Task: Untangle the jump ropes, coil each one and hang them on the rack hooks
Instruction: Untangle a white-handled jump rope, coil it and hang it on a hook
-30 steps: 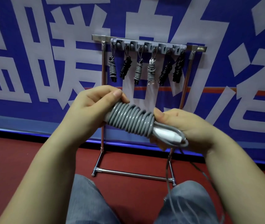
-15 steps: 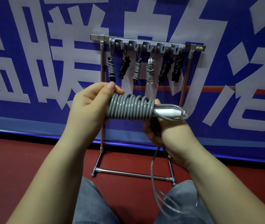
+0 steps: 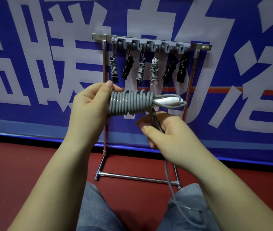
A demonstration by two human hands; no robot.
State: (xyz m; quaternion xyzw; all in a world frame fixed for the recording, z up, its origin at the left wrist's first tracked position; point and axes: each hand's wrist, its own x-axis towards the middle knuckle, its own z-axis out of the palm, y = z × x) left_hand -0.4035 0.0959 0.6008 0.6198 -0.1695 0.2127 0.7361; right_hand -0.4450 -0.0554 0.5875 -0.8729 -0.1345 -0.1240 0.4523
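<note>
- Two hands work one grey jump rope (image 3: 130, 102): the left hand (image 3: 90, 107) grips the left end of its coiled bundle, fingers curled round it.
- At 5 o'clock from the bundle, the right hand (image 3: 167, 130) pinches the loose rope tail, which trails down to the lap.
- Large white characters cross the blue banner (image 3: 32, 64); only partly visible, unreadable.
- White handles (image 3: 167, 101) poke from the bundle's right end.
- Six coiled ropes hang on the rack (image 3: 150, 45) at 12 o'clock.

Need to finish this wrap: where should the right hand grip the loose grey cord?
Grip the loose cord just below the coil, coming from underneath on the right. It drops straight from the coil's handle end, where the right hand pinches it.
</note>
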